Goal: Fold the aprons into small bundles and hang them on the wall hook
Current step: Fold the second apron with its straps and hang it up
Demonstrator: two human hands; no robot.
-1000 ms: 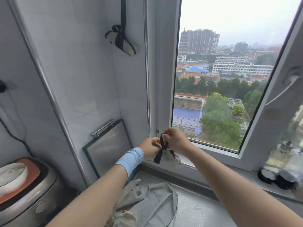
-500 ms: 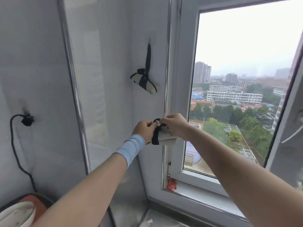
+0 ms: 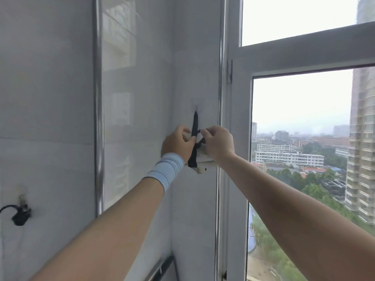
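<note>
Black tape is where the action sits. The right hand [image 3: 218,145] has its fingertips [image 3: 207,131] pressed together, thumb and forefinger pinching a thin black loop [image 3: 200,130] right against the wall. The left hand [image 3: 176,144] curls its fingers [image 3: 182,128] over the top of the apron bundle [image 3: 205,161], thumb lying along the dark tie. The bundle itself is a pale roll tucked under both hands, touching the tile.

Straight up between the hands runs a black strap [image 3: 195,122], taut, to the wall hook [image 3: 196,108], which is too small to read for shape.

This looks like the hanging step, nearly there. To do it well, I'd say the right hand should pull that loop open and carry it up above the hook's tip, not beside it. The left hand should take the whole weight until the loop seats, then ease off slowly so the roll doesn't spring apart. The hook already carries one strap, and a nudge could slip that strap off.

Further out, a pale blue wristband [image 3: 167,170] wraps the left wrist. The window [image 3: 300,122] fills the right, and a dark plug [image 3: 19,217] sits low on the far left wall.
</note>
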